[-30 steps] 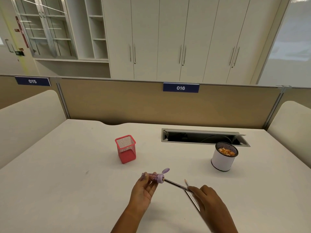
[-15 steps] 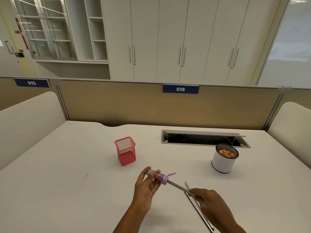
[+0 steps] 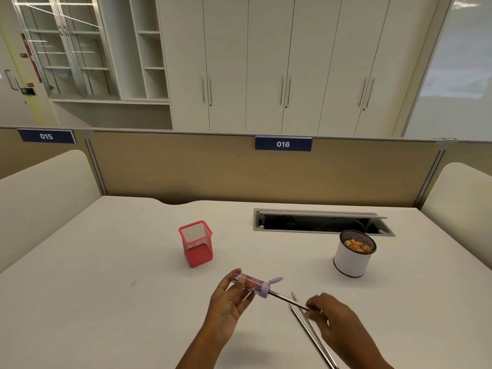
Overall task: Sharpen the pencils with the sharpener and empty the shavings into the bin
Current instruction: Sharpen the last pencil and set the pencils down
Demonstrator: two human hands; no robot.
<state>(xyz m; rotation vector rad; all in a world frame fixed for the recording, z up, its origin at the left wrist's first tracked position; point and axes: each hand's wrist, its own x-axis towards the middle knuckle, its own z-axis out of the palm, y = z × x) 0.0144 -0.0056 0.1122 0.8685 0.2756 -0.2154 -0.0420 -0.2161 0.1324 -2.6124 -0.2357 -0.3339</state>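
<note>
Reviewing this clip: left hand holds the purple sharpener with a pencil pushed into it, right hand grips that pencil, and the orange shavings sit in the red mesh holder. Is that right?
Not quite. The head view shows the orange shavings in the white bin on the right; no shavings show in the red mesh holder. The rest holds: the left hand holds the purple sharpener with a pencil in it, gripped by the right hand.

The right hand (image 3: 336,324) hides the held pencil's (image 3: 288,300) rear; the sharpener (image 3: 251,284) hides its tip.

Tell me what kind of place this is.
Most likely an open-plan office workstation: a white desk behind a tan partition carrying numbered seat tags 015 and 016, a cable hatch set in the desktop, and tall storage cabinets along the back wall.
</note>
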